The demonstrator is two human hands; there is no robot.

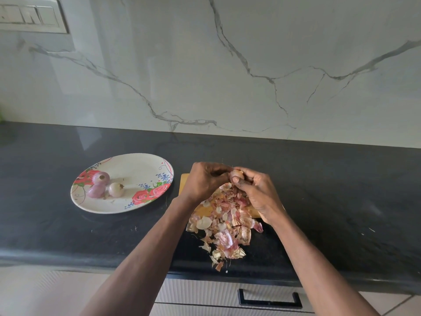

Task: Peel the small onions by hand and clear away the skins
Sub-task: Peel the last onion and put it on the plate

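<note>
Where both hands [230, 181] meet, small onion [237, 174] mostly hidden.

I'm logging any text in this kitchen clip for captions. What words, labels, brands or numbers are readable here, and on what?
None: no readable text stands anywhere in this view.
The plate bears only a printed pattern of roses and blue sprigs, no lettering.
The switch panel on the wall, top left, shows blank rocker faces; any marking is too blurred to read.
The drawer handle and countertop carry no label.
</note>
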